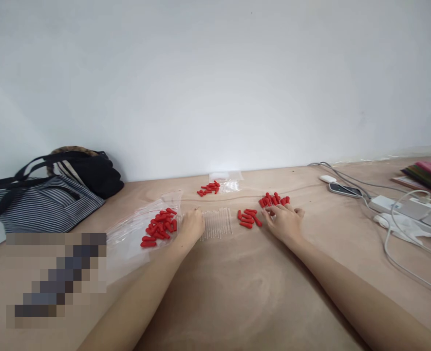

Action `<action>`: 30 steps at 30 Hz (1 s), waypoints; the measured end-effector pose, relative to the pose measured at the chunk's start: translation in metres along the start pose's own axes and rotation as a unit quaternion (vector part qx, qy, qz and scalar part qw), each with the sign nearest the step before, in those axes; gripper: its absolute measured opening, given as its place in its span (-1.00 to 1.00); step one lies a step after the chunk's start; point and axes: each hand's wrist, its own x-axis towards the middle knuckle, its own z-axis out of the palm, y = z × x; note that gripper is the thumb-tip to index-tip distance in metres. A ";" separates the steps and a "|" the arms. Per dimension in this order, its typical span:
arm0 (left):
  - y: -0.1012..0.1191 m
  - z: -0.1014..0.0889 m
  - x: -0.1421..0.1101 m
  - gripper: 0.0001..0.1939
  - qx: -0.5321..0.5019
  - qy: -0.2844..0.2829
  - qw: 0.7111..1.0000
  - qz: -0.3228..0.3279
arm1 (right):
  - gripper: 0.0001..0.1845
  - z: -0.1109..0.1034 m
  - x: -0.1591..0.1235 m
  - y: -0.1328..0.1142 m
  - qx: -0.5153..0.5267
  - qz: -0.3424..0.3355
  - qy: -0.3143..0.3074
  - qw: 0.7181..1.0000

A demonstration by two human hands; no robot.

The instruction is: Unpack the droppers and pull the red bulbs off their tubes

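A row of thin clear tubes [218, 224] lies side by side on the wooden table. At the row's left end is my left hand [193, 223], its fingers curled down and together; what they hold, if anything, is hidden. My right hand [284, 222] has its fingers apart, reaching over the near edge of a pile of red rubber bulbs [273, 199]. Between the hands lies a smaller group of red bulbs [247, 218]. More red bulbs [161, 225] rest on a clear plastic bag [127, 243] left of my left hand.
Further red bulbs [208, 188] and tubes on a clear bag [232, 184] lie near the wall. At left stands a striped bag [50, 204], with a blurred-out patch [56, 280] before it. A phone-like device [345, 190], cables, a power strip [429, 214] and folded cloths [429, 176] are at right.
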 end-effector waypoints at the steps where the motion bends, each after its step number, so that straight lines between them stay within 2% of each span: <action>1: 0.001 -0.002 -0.004 -0.78 0.001 0.009 1.000 0.005 | -0.64 -0.002 0.002 0.003 0.002 0.017 -0.003 1.000; 3: 0.001 -0.008 -0.016 -0.77 -0.007 0.022 0.999 0.044 | -0.65 -0.005 0.008 0.010 -0.001 0.063 -0.013 0.998; 5: 0.000 -0.013 -0.034 -0.74 -0.040 0.015 0.988 0.145 | -0.66 -0.009 0.013 0.017 -0.010 0.111 -0.030 0.993; 8: -0.006 -0.019 -0.063 -0.54 -0.098 -0.054 0.939 0.325 | -0.64 -0.014 0.018 0.021 -0.019 0.150 -0.072 0.986; 10: -0.009 -0.022 -0.077 -0.44 -0.108 -0.117 0.918 0.363 | -0.61 -0.015 0.019 0.019 -0.024 0.158 -0.099 0.982; 13: -0.010 -0.025 -0.085 -0.46 -0.112 -0.176 0.915 0.344 | -0.60 -0.017 0.018 0.011 -0.042 0.164 -0.137 0.976; 16: -0.009 -0.023 -0.084 -0.47 -0.122 -0.189 0.917 0.329 | -0.65 -0.017 0.018 0.005 -0.051 0.166 -0.179 0.968; 20: -0.010 -0.017 -0.081 -0.47 -0.145 -0.177 0.914 0.336 | -0.66 -0.017 0.019 0.003 -0.039 0.170 -0.189 0.966; 25: -0.013 -0.009 -0.082 -0.48 -0.161 -0.158 0.912 0.343 | -0.51 -0.023 0.021 -0.003 -0.014 0.186 -0.166 0.968; 27: -0.014 -0.005 -0.083 -0.50 -0.180 -0.139 0.914 0.336 | -0.51 -0.026 0.018 -0.008 0.047 0.179 -0.162 0.969; 30: -0.011 -0.001 -0.084 -0.57 -0.231 -0.105 0.915 0.314 | -0.57 -0.027 0.006 -0.021 0.163 0.125 -0.204 0.957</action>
